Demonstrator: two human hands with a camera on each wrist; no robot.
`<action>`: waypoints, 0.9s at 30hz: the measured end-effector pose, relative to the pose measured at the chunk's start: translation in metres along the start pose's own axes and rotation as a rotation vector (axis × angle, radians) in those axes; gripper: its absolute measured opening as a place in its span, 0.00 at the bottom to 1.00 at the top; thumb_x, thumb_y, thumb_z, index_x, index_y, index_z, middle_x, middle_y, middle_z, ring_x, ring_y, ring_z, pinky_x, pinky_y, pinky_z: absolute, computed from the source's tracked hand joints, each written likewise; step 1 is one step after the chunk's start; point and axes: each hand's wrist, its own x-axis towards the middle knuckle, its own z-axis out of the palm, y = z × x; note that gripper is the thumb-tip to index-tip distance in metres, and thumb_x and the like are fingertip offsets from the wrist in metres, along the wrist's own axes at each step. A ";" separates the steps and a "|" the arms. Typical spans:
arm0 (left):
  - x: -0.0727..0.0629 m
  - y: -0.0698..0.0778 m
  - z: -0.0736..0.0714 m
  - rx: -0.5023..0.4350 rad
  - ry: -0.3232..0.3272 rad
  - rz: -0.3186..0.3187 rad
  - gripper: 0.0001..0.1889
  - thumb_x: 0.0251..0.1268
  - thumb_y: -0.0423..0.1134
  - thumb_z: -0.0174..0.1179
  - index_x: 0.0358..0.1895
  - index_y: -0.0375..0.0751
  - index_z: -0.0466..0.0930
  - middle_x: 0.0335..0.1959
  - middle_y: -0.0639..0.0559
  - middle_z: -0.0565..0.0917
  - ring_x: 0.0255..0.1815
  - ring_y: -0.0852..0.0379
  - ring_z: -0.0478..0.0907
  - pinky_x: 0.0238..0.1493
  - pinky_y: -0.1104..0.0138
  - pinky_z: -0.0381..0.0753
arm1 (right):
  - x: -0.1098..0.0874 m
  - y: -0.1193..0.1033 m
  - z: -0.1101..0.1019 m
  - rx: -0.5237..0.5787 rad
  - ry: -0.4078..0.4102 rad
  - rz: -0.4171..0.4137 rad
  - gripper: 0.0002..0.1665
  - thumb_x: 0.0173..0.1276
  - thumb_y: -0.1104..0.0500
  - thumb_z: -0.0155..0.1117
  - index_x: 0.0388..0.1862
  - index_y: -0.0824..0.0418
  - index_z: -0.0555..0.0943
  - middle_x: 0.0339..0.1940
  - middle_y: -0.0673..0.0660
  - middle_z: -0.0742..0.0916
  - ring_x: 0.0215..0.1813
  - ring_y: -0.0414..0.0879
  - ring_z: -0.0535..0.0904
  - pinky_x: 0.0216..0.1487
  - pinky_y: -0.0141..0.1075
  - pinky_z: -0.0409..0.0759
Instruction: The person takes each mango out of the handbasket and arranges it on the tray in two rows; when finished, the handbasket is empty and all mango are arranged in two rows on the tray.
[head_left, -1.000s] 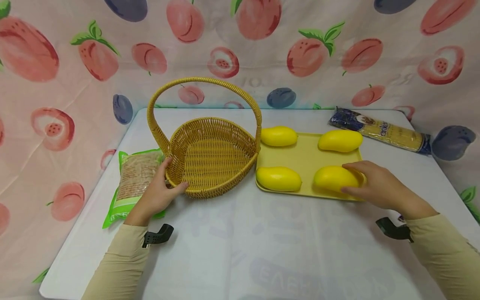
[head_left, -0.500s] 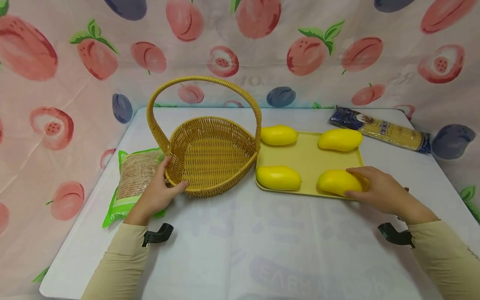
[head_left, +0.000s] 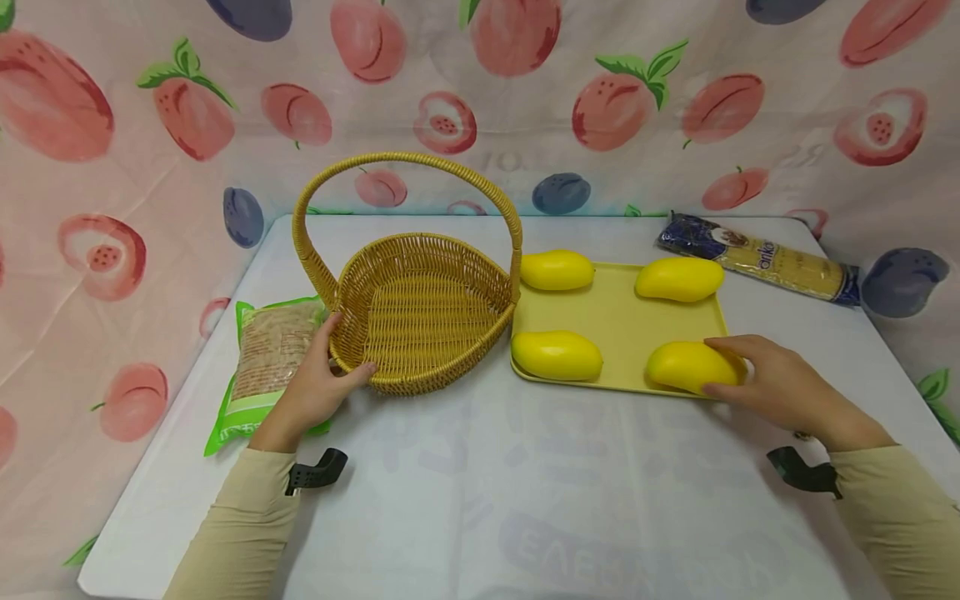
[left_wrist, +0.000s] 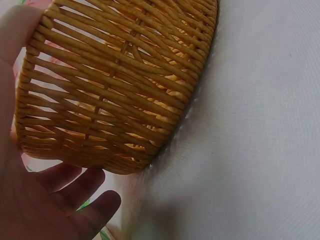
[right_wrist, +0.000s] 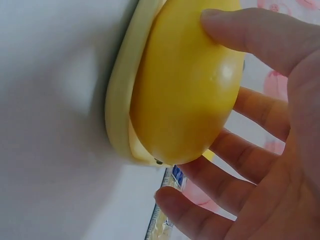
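At the left, my left hand (head_left: 318, 383) holds the near left rim of an empty wicker basket (head_left: 431, 382) with a tall arched handle. In the left wrist view, the thumb is at the rim of the basket (left_wrist: 110, 85) and the fingers lie along its outside. My right hand (head_left: 783, 387) grips a yellow mango (head_left: 686, 367) at the near right corner of a pale yellow tray (head_left: 618, 321). Seen from the right wrist, the thumb presses on top of the mango (right_wrist: 185, 90) and the fingers reach behind it; their tips are partly hidden.
Several mangoes lie on the tray: one at back left (head_left: 558, 271), one at back right (head_left: 680, 279) and one at front left (head_left: 557, 356). A green-edged bag (head_left: 273, 354) lies left of the basket. A pasta packet (head_left: 765, 257) is at the back right.
The right hand has moved slightly right and toward the near edge, with the mango shifting along to the tray's corner. The left hand and basket have stayed put.
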 end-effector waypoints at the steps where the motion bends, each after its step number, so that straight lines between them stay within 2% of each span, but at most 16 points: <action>1: 0.000 0.000 0.000 -0.002 -0.001 0.002 0.52 0.69 0.46 0.63 0.82 0.43 0.32 0.78 0.30 0.48 0.73 0.32 0.57 0.69 0.40 0.61 | 0.000 0.001 -0.001 -0.003 -0.001 -0.001 0.51 0.63 0.37 0.71 0.71 0.71 0.69 0.66 0.77 0.72 0.66 0.74 0.63 0.63 0.71 0.61; 8: 0.000 0.001 0.000 -0.028 -0.012 0.013 0.51 0.70 0.43 0.63 0.82 0.43 0.31 0.77 0.28 0.50 0.71 0.31 0.60 0.66 0.41 0.64 | 0.000 0.006 -0.005 -0.015 -0.014 0.008 0.52 0.63 0.36 0.71 0.71 0.71 0.68 0.65 0.78 0.72 0.66 0.75 0.64 0.63 0.71 0.60; 17: -0.001 0.001 0.000 -0.026 -0.003 0.020 0.51 0.70 0.44 0.63 0.82 0.43 0.32 0.76 0.28 0.52 0.71 0.31 0.61 0.67 0.42 0.63 | 0.000 0.010 -0.005 -0.009 -0.022 0.012 0.53 0.63 0.35 0.70 0.72 0.71 0.67 0.65 0.77 0.72 0.65 0.75 0.64 0.62 0.72 0.60; 27: -0.003 0.003 0.000 -0.012 0.017 -0.015 0.52 0.68 0.47 0.65 0.82 0.44 0.35 0.76 0.29 0.53 0.70 0.32 0.62 0.67 0.41 0.64 | 0.000 0.012 -0.002 0.020 -0.031 0.024 0.56 0.62 0.35 0.71 0.72 0.73 0.65 0.65 0.78 0.71 0.65 0.74 0.63 0.62 0.72 0.60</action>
